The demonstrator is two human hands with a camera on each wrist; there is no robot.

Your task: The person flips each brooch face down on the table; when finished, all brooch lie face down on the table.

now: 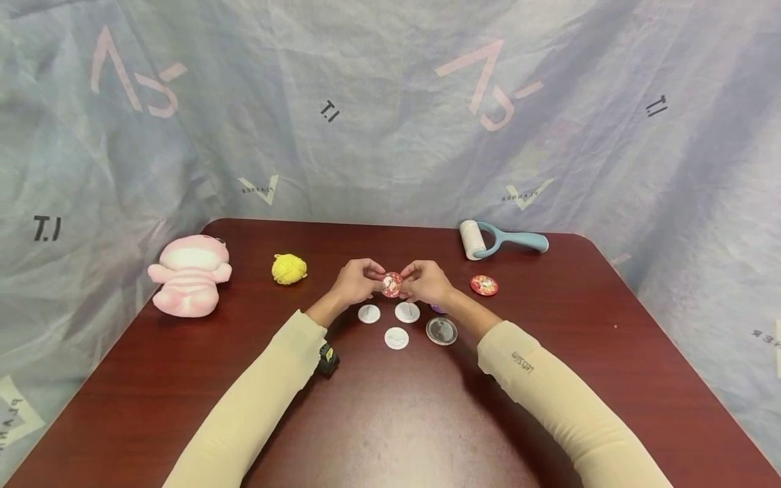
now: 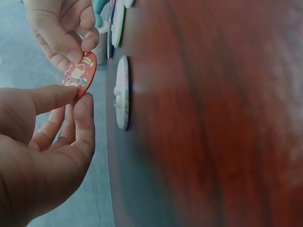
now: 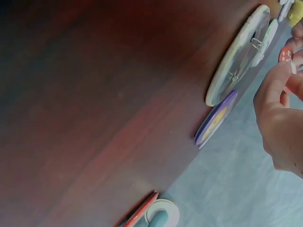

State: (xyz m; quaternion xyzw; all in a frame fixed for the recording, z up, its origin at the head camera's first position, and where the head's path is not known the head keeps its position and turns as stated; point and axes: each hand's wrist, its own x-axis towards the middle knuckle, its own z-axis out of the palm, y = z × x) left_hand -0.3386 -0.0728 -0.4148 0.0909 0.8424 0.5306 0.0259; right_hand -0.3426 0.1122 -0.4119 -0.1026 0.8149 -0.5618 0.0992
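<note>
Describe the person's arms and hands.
Left sleeve and right sleeve are long and cream, the right with dark lettering. A small black-and-yellow device shows beside the left. Left hand and right hand wear no gloves.

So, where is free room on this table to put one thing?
Bare: behind the left hand and right hand, between yellow yarn and lint roller; also between the sleeves, nearer the wearer than the white badges. Crowded: between hands and that patch, where badges lie close together.
</note>
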